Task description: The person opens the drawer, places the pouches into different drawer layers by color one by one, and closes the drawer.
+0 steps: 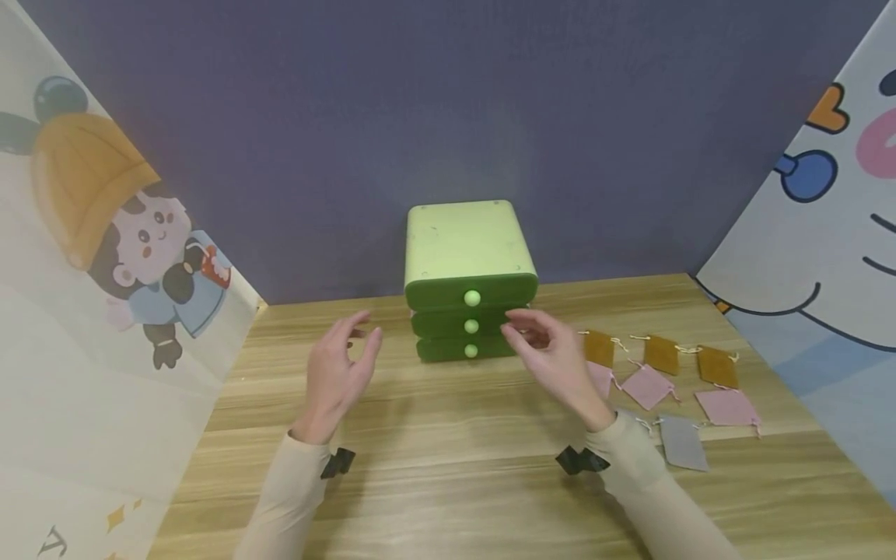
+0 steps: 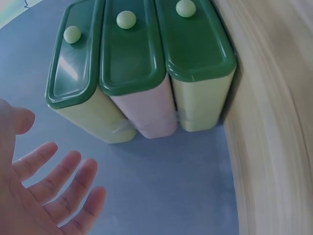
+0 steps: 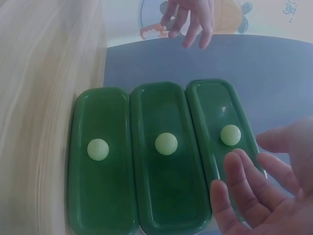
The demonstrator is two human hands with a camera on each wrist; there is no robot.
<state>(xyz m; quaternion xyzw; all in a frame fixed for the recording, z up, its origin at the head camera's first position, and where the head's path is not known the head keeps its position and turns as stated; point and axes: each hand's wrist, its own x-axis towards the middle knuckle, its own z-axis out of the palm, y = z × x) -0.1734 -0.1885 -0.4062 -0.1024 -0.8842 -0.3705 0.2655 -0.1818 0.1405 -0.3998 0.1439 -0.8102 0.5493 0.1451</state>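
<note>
A small three-drawer cabinet [image 1: 465, 241] with a pale green top and dark green drawer fronts stands against the back wall, and all its drawers look closed. Each front carries a round pale knob [image 3: 166, 143]. To the cabinet's left, my left hand [image 1: 341, 377] hovers with relaxed, slightly bent fingers, holding nothing. My right hand [image 1: 553, 358] is in the air before the cabinet's right side, fingers loosely bent and nothing in them. In the right wrist view its fingers [image 3: 249, 191] appear in front of the top drawer; contact cannot be made out.
Right of the cabinet lie several drawstring pouches: brown ones [image 1: 661, 355], pink ones [image 1: 647, 386] and grey ones [image 1: 683, 442], some partly behind my right arm. A dark blue wall [image 1: 336, 155] rises behind the wooden table [image 1: 448, 482], with cartoon-printed panels on both sides.
</note>
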